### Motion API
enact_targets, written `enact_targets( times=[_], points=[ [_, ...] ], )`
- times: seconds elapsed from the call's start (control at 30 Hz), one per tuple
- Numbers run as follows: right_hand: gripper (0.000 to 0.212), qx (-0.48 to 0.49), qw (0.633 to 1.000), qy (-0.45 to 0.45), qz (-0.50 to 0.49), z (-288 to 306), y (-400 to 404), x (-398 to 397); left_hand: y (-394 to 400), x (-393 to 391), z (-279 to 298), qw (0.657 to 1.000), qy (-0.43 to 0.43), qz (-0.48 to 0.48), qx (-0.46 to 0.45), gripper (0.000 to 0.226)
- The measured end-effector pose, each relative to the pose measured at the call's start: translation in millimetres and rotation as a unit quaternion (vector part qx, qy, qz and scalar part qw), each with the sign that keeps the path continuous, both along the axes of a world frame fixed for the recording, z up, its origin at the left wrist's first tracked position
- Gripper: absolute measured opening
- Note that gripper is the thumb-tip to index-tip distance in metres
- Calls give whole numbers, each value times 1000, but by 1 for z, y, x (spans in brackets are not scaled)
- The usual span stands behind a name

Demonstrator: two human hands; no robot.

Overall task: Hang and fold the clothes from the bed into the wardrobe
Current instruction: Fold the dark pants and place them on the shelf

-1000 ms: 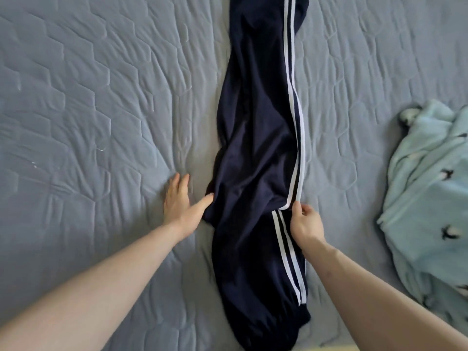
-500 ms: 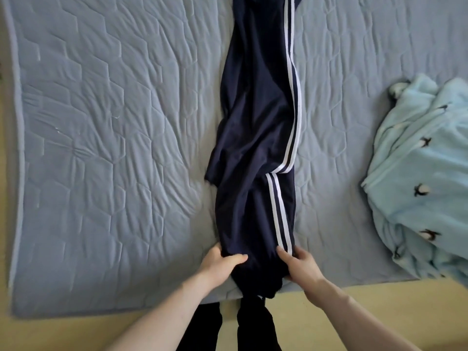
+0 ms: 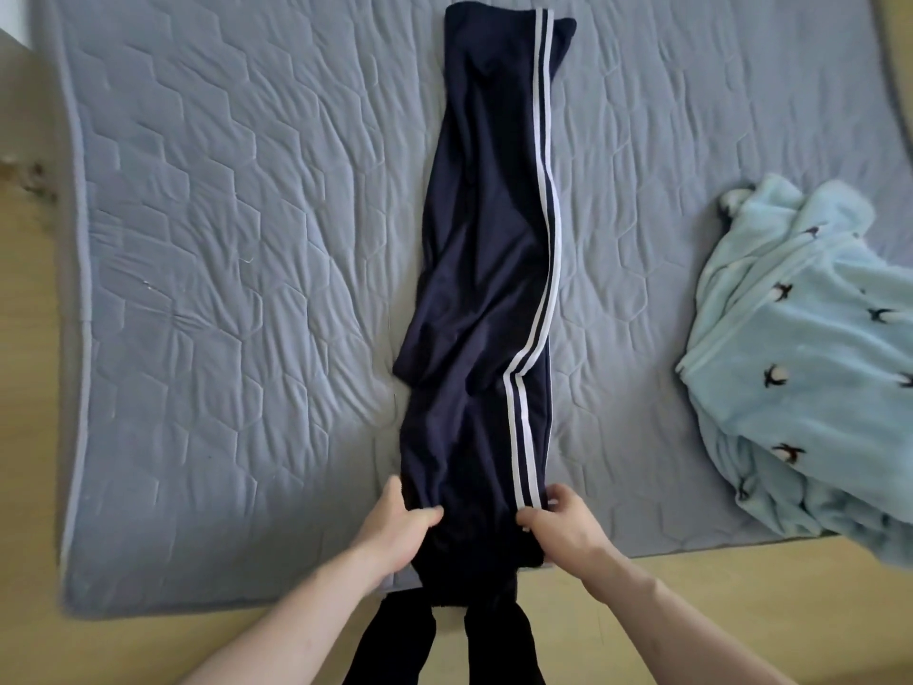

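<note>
Navy track pants [image 3: 484, 269] with two white side stripes lie lengthwise down the middle of the grey quilted bed [image 3: 237, 239], one leg folded over the other. Their near end reaches the bed's front edge. My left hand [image 3: 395, 526] grips the left corner of that near end, thumb on top of the cloth. My right hand [image 3: 563, 521] pinches the right corner just below the stripes. The far end of the pants lies flat at the top of the view.
A light blue fleece garment [image 3: 810, 378] with small dark bird prints lies crumpled on the bed's right side, hanging over the front edge. Wooden floor [image 3: 691, 610] runs along the near edge. My dark-clad legs [image 3: 395, 640] stand against the bed.
Both hands slid from the middle of the pants down to the near end and took hold of its corners. The view pulled back, so the whole length of the pants shows.
</note>
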State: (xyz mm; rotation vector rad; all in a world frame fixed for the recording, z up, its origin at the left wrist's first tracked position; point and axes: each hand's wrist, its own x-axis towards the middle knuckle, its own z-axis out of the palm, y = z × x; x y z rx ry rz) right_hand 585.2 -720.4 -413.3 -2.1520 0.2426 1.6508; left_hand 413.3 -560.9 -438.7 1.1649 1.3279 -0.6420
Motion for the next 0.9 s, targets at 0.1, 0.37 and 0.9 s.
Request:
enact_targets(
  times=[0.1,0.37,0.9],
  points=[
    [45,24,998,-39,-38,21,23,21,33,25,25,998,-38,29,42,58],
    [10,118,966,-47,-224,56,115,123,138,137,69,968,-171,180,40,67],
    [100,52,982,-158,-88,-44,134,145,159,153,-44,991,-15,32,131,111]
  ],
)
